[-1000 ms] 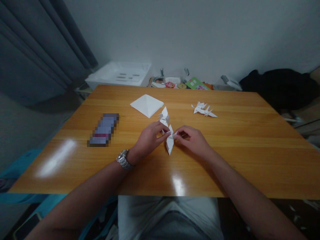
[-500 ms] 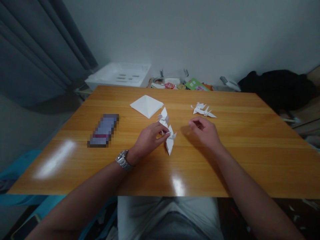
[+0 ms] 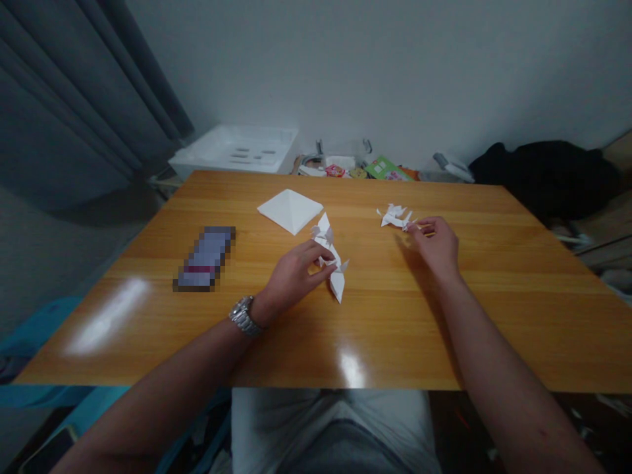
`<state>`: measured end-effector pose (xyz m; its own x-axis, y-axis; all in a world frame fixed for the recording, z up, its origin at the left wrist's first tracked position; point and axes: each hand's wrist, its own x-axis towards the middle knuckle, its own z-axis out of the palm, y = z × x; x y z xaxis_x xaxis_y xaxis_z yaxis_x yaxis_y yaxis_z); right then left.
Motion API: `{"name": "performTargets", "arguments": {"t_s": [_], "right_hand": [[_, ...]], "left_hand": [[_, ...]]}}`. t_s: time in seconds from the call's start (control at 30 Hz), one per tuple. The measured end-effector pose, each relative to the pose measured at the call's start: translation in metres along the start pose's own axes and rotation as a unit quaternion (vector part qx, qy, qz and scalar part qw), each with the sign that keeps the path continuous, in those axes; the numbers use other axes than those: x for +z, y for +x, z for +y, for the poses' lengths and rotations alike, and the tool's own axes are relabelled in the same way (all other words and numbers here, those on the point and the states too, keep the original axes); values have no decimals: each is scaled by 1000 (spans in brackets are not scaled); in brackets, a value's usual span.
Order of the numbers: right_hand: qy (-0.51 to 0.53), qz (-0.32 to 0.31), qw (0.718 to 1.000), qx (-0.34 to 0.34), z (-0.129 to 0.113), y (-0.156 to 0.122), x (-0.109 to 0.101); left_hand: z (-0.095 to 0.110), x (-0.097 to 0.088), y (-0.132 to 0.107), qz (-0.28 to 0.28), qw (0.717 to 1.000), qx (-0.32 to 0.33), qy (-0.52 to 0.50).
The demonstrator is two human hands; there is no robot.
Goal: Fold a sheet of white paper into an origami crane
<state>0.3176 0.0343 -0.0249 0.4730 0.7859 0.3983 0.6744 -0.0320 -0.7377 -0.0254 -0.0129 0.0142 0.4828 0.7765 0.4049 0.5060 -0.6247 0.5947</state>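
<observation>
My left hand (image 3: 293,271), with a metal watch at the wrist, pinches a white folded paper crane (image 3: 334,266) that rests on the wooden table (image 3: 375,316). My right hand (image 3: 434,245) is stretched out to the right. Its fingertips touch the tip of a small heap of finished white paper cranes (image 3: 395,217); the fingers are curled around that tip. A folded white paper square (image 3: 290,209) lies just beyond the left hand.
A blurred-out dark oblong object (image 3: 205,257) lies on the table's left part. Behind the table stand a white plastic tray (image 3: 237,148) and colourful small items (image 3: 365,168). A black cloth heap (image 3: 543,172) is at the right; grey curtains (image 3: 64,99) hang left.
My right hand let go of the crane at the centre and moved right and away to the heap of finished cranes. The left hand kept its hold on the crane.
</observation>
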Motion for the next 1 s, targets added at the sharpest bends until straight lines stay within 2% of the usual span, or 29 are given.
{"name": "performTargets", "arguments": {"t_s": [0.13,0.33,0.7,1.0], "right_hand": [[-17,-17,999,20,4,3,8],[-24,-9,1000,-2,10,6,13],[-23,0,1000,-11,3,4,14],[-21,41,999,-29,12,8,8]], "left_hand": [[-1,0,0,1,1000,1,2],[0,0,-1,2,1000,2,5],[-4,2,-1,9,1000,-2,1],[-4,2,-3,-3,1000,-4,-10]]}}
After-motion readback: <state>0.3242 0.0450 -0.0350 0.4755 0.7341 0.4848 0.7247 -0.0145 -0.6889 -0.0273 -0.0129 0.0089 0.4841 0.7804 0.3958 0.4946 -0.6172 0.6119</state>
